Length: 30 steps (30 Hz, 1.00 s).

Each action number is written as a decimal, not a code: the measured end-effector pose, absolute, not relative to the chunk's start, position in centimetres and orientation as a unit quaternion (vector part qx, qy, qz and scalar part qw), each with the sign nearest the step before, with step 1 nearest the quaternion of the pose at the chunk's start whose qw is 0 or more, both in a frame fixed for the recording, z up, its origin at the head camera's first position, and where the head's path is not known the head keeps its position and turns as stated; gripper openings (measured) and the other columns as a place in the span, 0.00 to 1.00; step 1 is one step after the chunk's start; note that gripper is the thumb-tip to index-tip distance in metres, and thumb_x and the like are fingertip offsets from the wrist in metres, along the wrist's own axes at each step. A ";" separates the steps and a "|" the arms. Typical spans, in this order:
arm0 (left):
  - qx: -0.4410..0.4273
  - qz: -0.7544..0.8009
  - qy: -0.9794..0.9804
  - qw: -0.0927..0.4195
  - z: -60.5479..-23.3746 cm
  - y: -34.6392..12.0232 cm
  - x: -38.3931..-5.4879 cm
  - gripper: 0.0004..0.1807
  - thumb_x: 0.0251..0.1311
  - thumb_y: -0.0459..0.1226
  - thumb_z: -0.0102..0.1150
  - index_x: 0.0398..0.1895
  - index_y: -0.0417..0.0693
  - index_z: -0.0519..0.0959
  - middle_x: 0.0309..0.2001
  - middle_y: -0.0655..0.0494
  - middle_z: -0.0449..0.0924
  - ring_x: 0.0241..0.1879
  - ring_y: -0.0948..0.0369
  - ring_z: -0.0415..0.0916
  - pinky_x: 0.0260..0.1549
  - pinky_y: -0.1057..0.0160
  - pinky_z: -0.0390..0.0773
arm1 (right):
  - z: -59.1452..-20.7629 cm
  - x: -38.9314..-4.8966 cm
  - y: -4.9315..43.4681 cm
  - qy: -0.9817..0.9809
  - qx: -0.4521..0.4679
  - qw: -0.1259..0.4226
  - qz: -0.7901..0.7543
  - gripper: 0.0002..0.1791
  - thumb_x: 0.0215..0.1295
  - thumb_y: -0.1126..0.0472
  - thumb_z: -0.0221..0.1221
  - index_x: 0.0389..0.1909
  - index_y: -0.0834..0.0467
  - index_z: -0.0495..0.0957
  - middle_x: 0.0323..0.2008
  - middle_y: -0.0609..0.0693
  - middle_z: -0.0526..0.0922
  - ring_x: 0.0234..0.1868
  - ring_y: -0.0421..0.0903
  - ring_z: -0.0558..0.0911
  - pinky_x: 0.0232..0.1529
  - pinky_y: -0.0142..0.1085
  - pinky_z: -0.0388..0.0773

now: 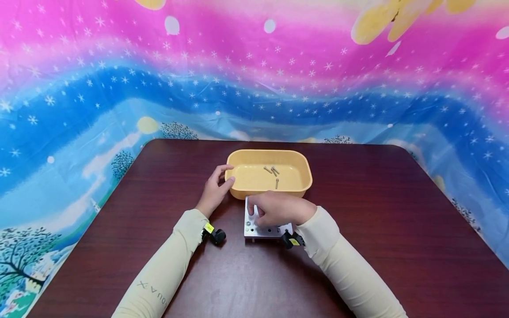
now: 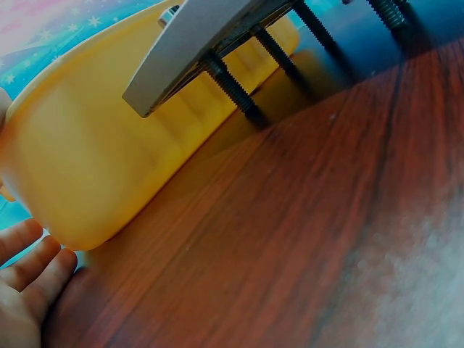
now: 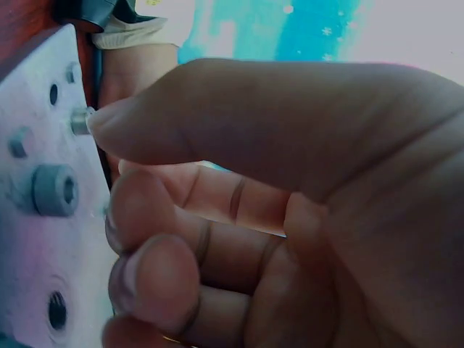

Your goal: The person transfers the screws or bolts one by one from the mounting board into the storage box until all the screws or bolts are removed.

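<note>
My left hand [image 1: 214,190] grips the left end of a yellow plastic bin [image 1: 254,194], thumb and forefinger at its rim; in the left wrist view several fingertips [image 2: 61,264] lie by its outer wall. In front of the bin stands a silver metal plate [image 1: 248,232], with threaded bolts [image 2: 232,87] protruding underneath. Above the plate is my right hand [image 1: 278,208], its forefinger and thumb apart. The right wrist view has the thumb tip right at a small bolt head [image 3: 80,122], other fingers loosely curled. A larger socket-head bolt [image 3: 54,190] sits in the plate nearby.
Several loose bolts [image 1: 272,171] lie inside the bin. All this stands on a dark reddish-brown wooden table [image 1: 377,221]. A colourful patterned cloth [image 1: 254,79] hangs behind and beside it. Each wrist carries a small black camera [image 1: 216,236].
</note>
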<state>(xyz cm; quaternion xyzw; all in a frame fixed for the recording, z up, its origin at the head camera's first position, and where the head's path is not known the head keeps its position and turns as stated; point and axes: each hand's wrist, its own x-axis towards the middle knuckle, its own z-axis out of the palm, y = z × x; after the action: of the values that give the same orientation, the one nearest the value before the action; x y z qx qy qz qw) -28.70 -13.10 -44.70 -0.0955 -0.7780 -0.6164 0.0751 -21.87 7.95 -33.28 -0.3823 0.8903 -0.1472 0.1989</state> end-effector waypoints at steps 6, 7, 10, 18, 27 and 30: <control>-0.095 -0.616 -0.778 0.077 -44.7 -13.0 -28.8 0.20 0.65 0.38 0.56 0.60 0.52 0.71 0.61 0.48 0.72 0.57 0.55 0.71 0.54 0.50 0.72 | -33.7 -21.7 7.6 0.892 -0.384 0.196 -0.139 0.10 0.57 0.63 0.61 0.39 0.52 0.75 0.24 0.40 0.77 0.24 0.37 0.76 0.28 0.33 0.74; -0.094 -0.616 -0.778 0.077 -44.7 -13.0 -28.7 0.20 0.65 0.38 0.56 0.60 0.52 0.72 0.61 0.48 0.72 0.57 0.55 0.71 0.54 0.50 0.72 | -33.7 -21.6 7.5 0.892 -0.377 0.204 -0.142 0.10 0.57 0.62 0.60 0.40 0.51 0.74 0.24 0.40 0.77 0.24 0.37 0.76 0.27 0.34 0.74; -0.091 -0.617 -0.778 0.077 -44.7 -13.0 -28.7 0.19 0.65 0.38 0.57 0.60 0.52 0.72 0.61 0.51 0.72 0.57 0.55 0.71 0.54 0.51 0.72 | -33.9 -21.6 7.3 0.894 -0.366 0.215 -0.141 0.10 0.58 0.62 0.59 0.41 0.51 0.73 0.25 0.41 0.77 0.24 0.38 0.76 0.27 0.35 0.74; -0.088 -0.616 -0.780 0.070 -44.7 -13.1 -28.6 0.19 0.66 0.39 0.56 0.59 0.56 0.72 0.61 0.54 0.72 0.58 0.56 0.71 0.54 0.51 0.73 | -34.1 -21.6 7.2 0.894 -0.364 0.216 -0.150 0.10 0.59 0.63 0.59 0.41 0.50 0.74 0.24 0.42 0.77 0.23 0.38 0.75 0.27 0.34 0.73; -0.091 -0.620 -0.776 0.069 -44.7 -13.1 -28.6 0.19 0.66 0.38 0.56 0.60 0.54 0.71 0.61 0.48 0.72 0.56 0.54 0.72 0.53 0.50 0.73 | -34.1 -21.6 6.9 0.895 -0.363 0.221 -0.136 0.07 0.61 0.62 0.59 0.39 0.51 0.74 0.24 0.42 0.77 0.24 0.39 0.75 0.28 0.34 0.73; -0.090 -0.621 -0.776 0.070 -44.6 -13.0 -28.6 0.19 0.65 0.38 0.56 0.59 0.55 0.72 0.61 0.47 0.73 0.56 0.54 0.72 0.53 0.50 0.72 | -34.1 -21.5 6.8 0.895 -0.366 0.214 -0.134 0.06 0.61 0.61 0.59 0.38 0.51 0.75 0.24 0.42 0.77 0.22 0.39 0.75 0.27 0.34 0.73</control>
<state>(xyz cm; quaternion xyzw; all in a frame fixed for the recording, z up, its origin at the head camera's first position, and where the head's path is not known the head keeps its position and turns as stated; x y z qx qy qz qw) -28.60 -13.01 -44.64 -0.0898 -0.7759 -0.6206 0.0696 -21.52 6.79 -34.14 -0.3664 0.8954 -0.1344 0.2144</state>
